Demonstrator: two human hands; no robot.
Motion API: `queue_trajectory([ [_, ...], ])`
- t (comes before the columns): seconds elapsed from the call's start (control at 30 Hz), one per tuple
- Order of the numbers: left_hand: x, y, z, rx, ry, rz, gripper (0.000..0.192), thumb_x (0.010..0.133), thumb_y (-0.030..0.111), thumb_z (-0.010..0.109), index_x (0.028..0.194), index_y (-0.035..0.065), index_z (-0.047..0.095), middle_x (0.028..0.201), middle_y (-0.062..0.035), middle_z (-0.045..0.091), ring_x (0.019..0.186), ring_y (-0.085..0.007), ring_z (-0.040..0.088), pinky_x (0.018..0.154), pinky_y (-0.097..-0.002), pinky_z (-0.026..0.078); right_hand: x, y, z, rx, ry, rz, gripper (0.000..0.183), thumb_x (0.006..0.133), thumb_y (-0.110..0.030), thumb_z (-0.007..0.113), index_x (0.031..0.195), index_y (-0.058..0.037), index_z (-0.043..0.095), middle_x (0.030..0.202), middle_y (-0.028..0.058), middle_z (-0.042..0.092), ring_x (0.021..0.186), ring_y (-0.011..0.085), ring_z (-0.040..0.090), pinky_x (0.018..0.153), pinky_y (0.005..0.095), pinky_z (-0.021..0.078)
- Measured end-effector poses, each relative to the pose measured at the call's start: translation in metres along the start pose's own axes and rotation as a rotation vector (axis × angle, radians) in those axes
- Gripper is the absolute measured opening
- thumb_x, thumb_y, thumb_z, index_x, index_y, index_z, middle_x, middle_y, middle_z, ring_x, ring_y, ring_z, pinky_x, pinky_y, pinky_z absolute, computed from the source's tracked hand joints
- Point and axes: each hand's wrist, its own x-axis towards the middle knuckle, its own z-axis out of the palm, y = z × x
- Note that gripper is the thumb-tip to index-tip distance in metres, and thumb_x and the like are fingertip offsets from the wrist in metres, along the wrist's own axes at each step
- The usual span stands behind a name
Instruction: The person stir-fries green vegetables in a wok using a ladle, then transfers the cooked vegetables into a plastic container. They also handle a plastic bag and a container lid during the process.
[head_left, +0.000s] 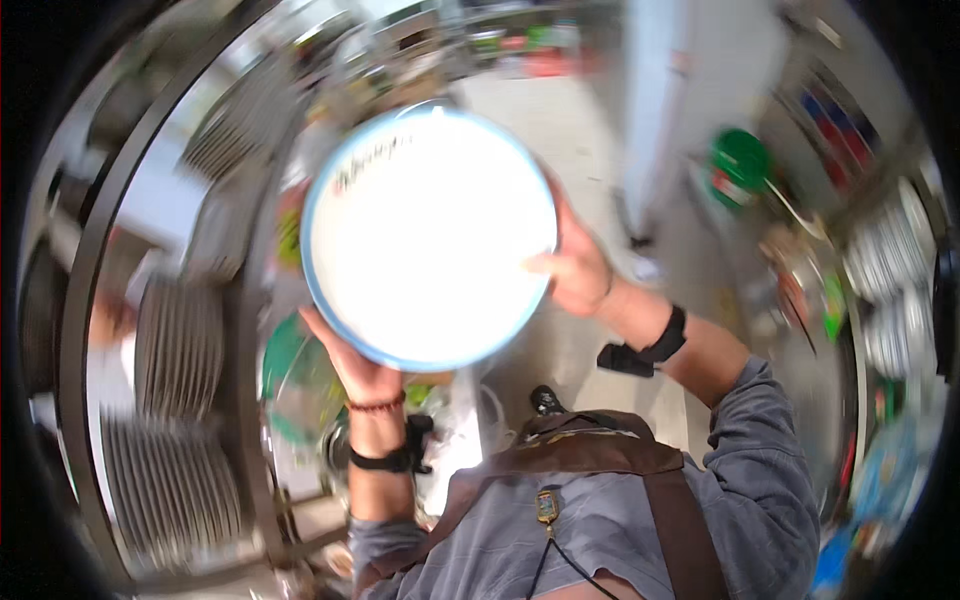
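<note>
A large round white plate with a light blue rim (431, 240) is held up before me, its face very bright, with dark decoration or writing near the upper left edge. My right hand (576, 259) grips it at the right side, the thumb over the rim. Under the lower left edge, my left hand (360, 364) supports it, its fingers partly hidden by the plate. Whether other plates lie beneath it cannot be told.
Metal shelving (75, 352) with stacked plates (176, 349) stands at the left. More stacked dishes (892, 247) are at the right, near a green tub (739, 165). A green basket (296, 375) is beyond my left wrist. Surroundings are blurred.
</note>
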Motion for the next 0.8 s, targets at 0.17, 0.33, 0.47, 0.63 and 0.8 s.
queue_trajectory([
  [0.17, -0.065, -0.187, 0.032, 0.033, -0.11, -0.483, 0.062, 0.097, 0.053, 0.039, 0.141, 0.0085, 0.04, 0.144, -0.009, 0.044, 0.128, -0.03, 0.044, 0.108, -0.0449, 0.037, -0.196, -0.054, -0.108, -0.131, 0.469, 0.018, 0.101, 0.063, 0.005, 0.059, 0.152, -0.0129, 0.014, 0.146, 0.0078, 0.034, 0.136, 0.0228, 0.031, 0.112, 0.0368, 0.026],
  [0.33, -0.162, -0.357, 0.079, 0.266, -0.189, -0.91, 0.059, 0.099, 0.053, 0.036, 0.138, 0.0092, 0.044, 0.137, -0.007, 0.051, 0.12, -0.0267, 0.051, 0.103, -0.0403, 0.041, -0.384, -0.127, -0.151, -0.109, 1.087, -0.075, 0.082, 0.076, 0.002, 0.063, 0.148, -0.0137, 0.026, 0.139, 0.008, 0.043, 0.127, 0.0227, 0.042, 0.106, 0.0392, 0.0359],
  [0.47, -0.245, -0.432, 0.142, 0.284, -0.363, -1.262, 0.054, 0.099, 0.048, 0.042, 0.133, 0.0063, 0.049, 0.126, -0.0093, 0.058, 0.11, -0.0229, 0.058, 0.092, -0.0384, 0.049, -0.507, -0.158, -0.163, 0.026, 1.487, -0.268, 0.063, 0.084, 0.0, 0.063, 0.14, -0.0111, 0.036, 0.128, 0.009, 0.052, 0.117, 0.025, 0.052, 0.099, 0.0412, 0.0442],
  [0.63, -0.309, -0.525, 0.174, 0.6, -0.664, -1.195, 0.039, 0.098, 0.031, 0.052, 0.126, 0.0044, 0.054, 0.107, -0.0049, 0.062, 0.092, -0.0151, 0.06, 0.078, -0.0314, 0.05, -0.616, -0.158, -0.177, -0.065, 1.685, -0.468, 0.049, 0.087, -0.007, 0.061, 0.133, -0.0034, 0.043, 0.125, 0.0129, 0.055, 0.113, 0.0274, 0.056, 0.096, 0.0426, 0.0468],
  [0.8, -0.329, -0.602, 0.191, 0.606, -0.683, -1.228, 0.026, 0.096, 0.023, 0.056, 0.113, 0.0034, 0.058, 0.098, -0.0054, 0.064, 0.085, -0.0147, 0.06, 0.071, -0.0295, 0.051, -0.643, -0.157, -0.207, 0.183, 1.812, -0.728, 0.044, 0.09, -0.006, 0.059, 0.132, -0.0032, 0.046, 0.123, 0.0141, 0.058, 0.112, 0.0296, 0.056, 0.095, 0.0431, 0.0475],
])
